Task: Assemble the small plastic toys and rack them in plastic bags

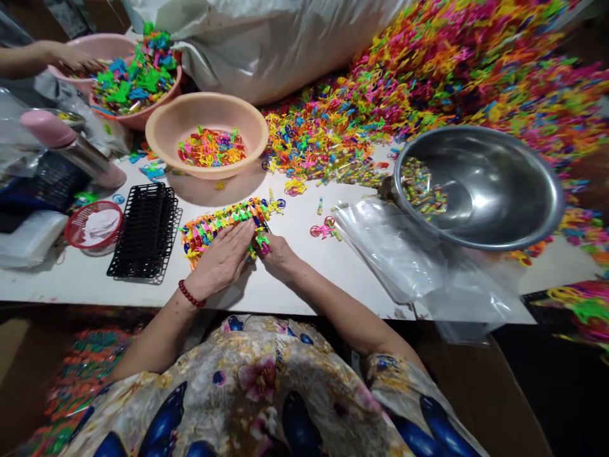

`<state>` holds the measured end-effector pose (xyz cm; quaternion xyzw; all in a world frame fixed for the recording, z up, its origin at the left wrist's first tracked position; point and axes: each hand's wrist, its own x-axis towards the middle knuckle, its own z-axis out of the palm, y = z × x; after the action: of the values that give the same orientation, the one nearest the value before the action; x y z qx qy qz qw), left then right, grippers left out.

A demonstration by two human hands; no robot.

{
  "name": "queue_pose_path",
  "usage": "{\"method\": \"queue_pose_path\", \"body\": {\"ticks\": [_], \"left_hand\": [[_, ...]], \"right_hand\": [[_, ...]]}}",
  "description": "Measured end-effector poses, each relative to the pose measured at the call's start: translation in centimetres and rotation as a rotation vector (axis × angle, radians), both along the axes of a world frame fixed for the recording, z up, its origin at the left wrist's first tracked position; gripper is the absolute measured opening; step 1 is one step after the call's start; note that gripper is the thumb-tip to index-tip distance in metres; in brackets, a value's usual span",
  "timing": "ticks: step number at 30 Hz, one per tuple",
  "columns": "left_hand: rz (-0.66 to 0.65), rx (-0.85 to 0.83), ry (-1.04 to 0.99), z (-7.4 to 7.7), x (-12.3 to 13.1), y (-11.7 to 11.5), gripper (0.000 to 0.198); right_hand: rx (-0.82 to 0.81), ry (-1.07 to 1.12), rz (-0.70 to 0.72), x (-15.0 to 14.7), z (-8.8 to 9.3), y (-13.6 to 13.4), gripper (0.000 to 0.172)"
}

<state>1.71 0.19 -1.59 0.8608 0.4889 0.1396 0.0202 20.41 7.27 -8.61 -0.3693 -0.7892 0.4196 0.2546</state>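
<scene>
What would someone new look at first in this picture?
Probably the huge, bright heap of plastic pieces filling the upper right. Next, perhaps, the shiny metal bowl in front of it. Then the middle, where the left hand rests on colorful rows of pieces and the right hand is at their right end.

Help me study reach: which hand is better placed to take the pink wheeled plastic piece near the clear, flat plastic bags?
Probably the right hand: it is closer to the pink wheeled piece, while the left hand lies across multicoloured plastic pieces.
</scene>
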Motion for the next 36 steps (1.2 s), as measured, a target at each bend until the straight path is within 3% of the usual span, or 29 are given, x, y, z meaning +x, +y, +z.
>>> {"method": "queue_pose_path", "body": {"ticks": [4,11,15,19,22,25,28,31,36], "left_hand": [[-0.006,0.003,0.002,0.1,0.0,-0.1,0.070],[0.007,-0.008,0.071,0.2,0.3,0.0,0.067],[0.044,-0.021,0.101,-0.1,0.5,-0.1,0.068],[0.087,-0.004,0.155,0.2,1.2,-0.4,0.076],[0.096,0.003,0.195,0.8,1.9,-0.2,0.070],[0.036,-0.016,0.212,1.2,2.2,0.3,0.063],[0.023,-0.024,0.196,0.9,2.1,0.8,0.062],[0.021,-0.008,0.166,0.3,1.8,1.1,0.063],[-0.009,0.016,0.124,0.1,1.3,1.2,0.062]], "right_hand": [[0.003,-0.011,-0.022,0.1,-0.2,0.2,0.014],[0.096,-0.040,0.162,-0.1,-1.0,1.7,0.018],[0.095,-0.074,0.164,-0.8,-1.2,1.9,0.022],[0.070,-0.057,0.143,-0.6,-0.5,1.6,0.022],[0.037,-0.029,0.128,1.2,0.7,2.2,0.021],[0.087,-0.079,-0.048,3.1,1.8,4.8,0.027],[0.226,-0.259,-0.197,3.0,2.2,8.5,0.036],[0.276,-0.503,-0.159,1.4,2.3,11.8,0.040],[0.325,-0.746,-0.030,0.4,3.1,14.7,0.028]]}}
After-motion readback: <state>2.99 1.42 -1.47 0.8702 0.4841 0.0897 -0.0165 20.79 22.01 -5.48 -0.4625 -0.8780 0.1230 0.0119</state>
